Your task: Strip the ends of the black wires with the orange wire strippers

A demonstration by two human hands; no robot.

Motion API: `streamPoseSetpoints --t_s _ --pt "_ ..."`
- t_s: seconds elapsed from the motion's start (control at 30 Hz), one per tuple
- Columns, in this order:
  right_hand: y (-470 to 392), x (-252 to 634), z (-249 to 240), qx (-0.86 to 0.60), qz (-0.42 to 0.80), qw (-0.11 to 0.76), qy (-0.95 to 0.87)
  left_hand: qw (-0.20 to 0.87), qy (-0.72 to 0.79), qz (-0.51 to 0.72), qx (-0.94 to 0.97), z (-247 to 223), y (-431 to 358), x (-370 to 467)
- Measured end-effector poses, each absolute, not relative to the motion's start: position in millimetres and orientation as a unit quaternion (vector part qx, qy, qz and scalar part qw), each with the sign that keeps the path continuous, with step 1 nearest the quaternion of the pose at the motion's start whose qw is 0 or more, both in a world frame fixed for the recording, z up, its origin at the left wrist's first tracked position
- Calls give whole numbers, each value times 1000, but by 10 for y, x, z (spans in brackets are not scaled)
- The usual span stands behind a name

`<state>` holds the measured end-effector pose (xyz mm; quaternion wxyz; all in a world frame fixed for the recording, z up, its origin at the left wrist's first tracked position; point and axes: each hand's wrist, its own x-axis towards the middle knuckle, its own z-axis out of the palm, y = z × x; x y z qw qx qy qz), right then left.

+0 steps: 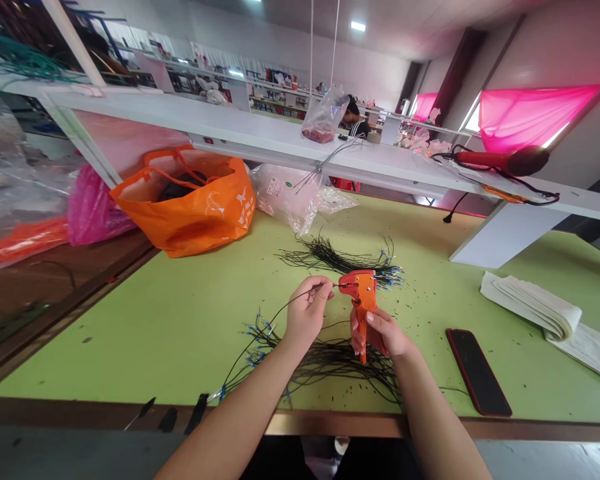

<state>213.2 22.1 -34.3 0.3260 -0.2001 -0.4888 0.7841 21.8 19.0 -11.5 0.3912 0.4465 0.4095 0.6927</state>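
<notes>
My left hand pinches a thin black wire close to its end, at the jaws of an orange-and-red wire stripper. The stripper's handles are in my right hand, its head pointing left toward the wire. Under my forearms lies a loose bundle of black wires, some with blue ends at the left. Beyond the stripper, a second bundle of black wires rests on the green table, its blue ends to the right.
An orange bag and clear plastic bags stand at the back left. A phone and folded papers lie at the right. A white shelf crosses behind; a person is beyond it.
</notes>
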Motion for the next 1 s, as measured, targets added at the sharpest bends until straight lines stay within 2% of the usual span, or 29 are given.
streamPoseSetpoints --t_s 0.57,0.83,1.0 --pt "61 1850 -326 -234 757 385 -473 392 412 713 411 -62 169 190" --pt "58 1734 -389 -248 751 408 -456 472 378 722 337 -124 288 205" --pt "55 1732 -402 -220 760 417 -447 485 340 754 283 -150 314 251"
